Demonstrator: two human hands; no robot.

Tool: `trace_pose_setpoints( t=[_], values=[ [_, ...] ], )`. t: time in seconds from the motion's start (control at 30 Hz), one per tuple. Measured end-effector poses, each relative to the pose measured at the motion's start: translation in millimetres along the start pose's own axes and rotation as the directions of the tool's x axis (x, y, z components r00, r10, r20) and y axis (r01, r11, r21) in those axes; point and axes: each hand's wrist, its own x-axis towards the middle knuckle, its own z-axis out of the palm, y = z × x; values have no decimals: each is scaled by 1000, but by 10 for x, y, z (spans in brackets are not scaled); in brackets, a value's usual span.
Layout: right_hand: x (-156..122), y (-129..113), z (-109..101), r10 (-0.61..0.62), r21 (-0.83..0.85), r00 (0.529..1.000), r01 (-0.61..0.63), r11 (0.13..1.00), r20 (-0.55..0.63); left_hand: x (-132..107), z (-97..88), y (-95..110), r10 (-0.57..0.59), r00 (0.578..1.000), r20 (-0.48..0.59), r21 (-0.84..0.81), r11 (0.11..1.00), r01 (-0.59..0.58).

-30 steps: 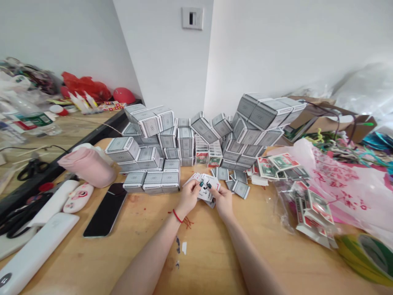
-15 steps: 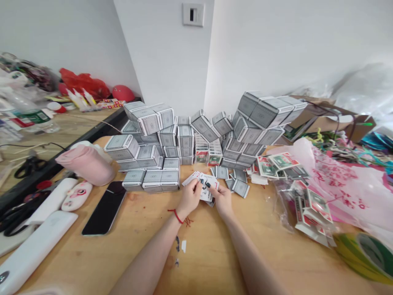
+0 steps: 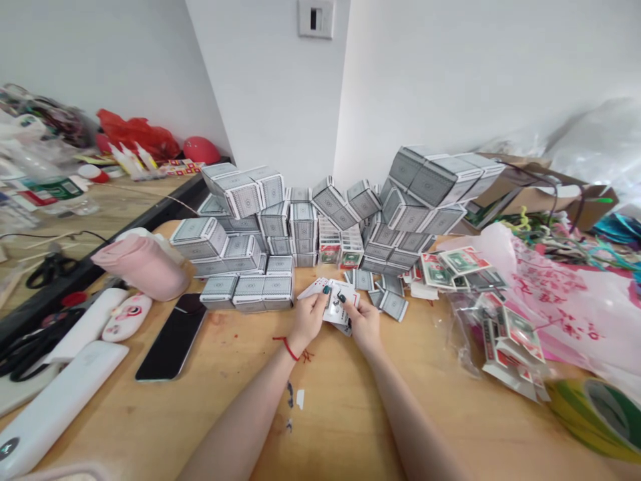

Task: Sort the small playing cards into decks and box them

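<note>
Fanned playing cards [image 3: 336,308] are held between my two hands above the middle of the table, faces up. My left hand [image 3: 309,321] is closed on their left side, its thumb pressed on the top card. On the right edge my right hand [image 3: 365,325] grips the cards, thumb on top and fingers hidden beneath. Just beyond lie a few loose cards [image 3: 392,304], back up, and two open-sided card boxes [image 3: 330,250]. Stacks of grey-backed card decks [image 3: 250,287] rise to the left, with taller stacks [image 3: 433,177] to the right.
A black phone [image 3: 170,337], a pink roll [image 3: 145,264] and a white power bank [image 3: 63,411] lie to the left. On the right are empty card boxes [image 3: 515,341], pink plastic wrapping [image 3: 561,287] and a roll of yellow-green tape [image 3: 595,414]. A white wall stands behind.
My left thumb has moved slightly on the cards, and the face of the top card shows more openly. Both hands stay on the cards in nearly the same place.
</note>
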Motion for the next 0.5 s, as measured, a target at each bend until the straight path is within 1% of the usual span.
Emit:
trace_pose_setpoints(
  t=[0.03, 0.1, 0.17, 0.23, 0.33, 0.5],
  values=[
    [7, 2, -6, 6, 4, 1000, -6, 1000, -7, -1, -8, 8, -9, 1000, 22, -45, 999, 10],
    [21, 8, -20, 15, 19, 1000, -14, 1000, -13, -4, -27, 42, 15, 997, 77, -86, 996, -8],
    [30, 13, -34, 9, 40, 1000, -8, 999, -17, -7, -42, 85, 63, 988, 139, -57, 997, -55],
    [34, 18, -47, -3, 58, 1000, 4, 998, -24, -9, -48, 121, 89, 981, 173, -11, 996, -89],
    [32, 25, -59, 3, 69, 999, -1, 998, -38, -9, -40, 142, 121, 977, 175, 51, 990, -132],
    [27, 29, -65, 7, 38, 998, -5, 999, -55, -3, -15, 135, 172, 972, 162, 125, 973, -193]
  ],
)
